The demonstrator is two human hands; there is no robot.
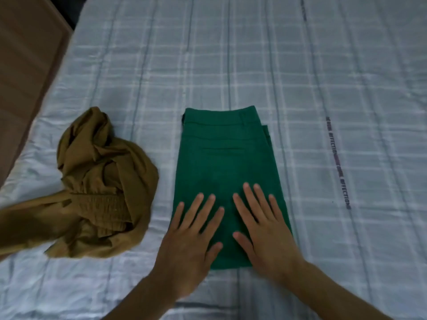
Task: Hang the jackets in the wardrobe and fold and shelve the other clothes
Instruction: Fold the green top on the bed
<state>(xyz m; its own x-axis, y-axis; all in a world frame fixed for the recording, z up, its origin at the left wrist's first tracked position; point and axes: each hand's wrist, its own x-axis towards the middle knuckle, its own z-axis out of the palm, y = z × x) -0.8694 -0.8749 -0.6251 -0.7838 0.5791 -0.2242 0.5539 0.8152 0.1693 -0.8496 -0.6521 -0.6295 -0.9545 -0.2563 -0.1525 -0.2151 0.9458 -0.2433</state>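
Pale checked bedding (254,65) fills the head view, a bed spread flat with lettered stripes running down its right side. Near the bed's front edge, dead centre, lie the green trousers (221,162), folded into a neat block, waistband toward the far side. Both hands are down on the near half of them: the left hand (191,241) flat with fingers spread, palm partly over the fold's left edge and onto the sheet; the right hand (265,229) flat too, fingers fanned, gripping nothing. It looks like a pressing, smoothing touch, the fold apparently finished. Just beside the trousers, toward the bed's left edge, sits the crumpled ochre garment (101,192), not yet folded, one end trailing off toward the front left corner. A brown panel (25,72) stands past that edge. The risk now, I'd say: lifting the block from the top alone, so the layers slide and the fold falls open. Dragging it could also rumple the sheet.
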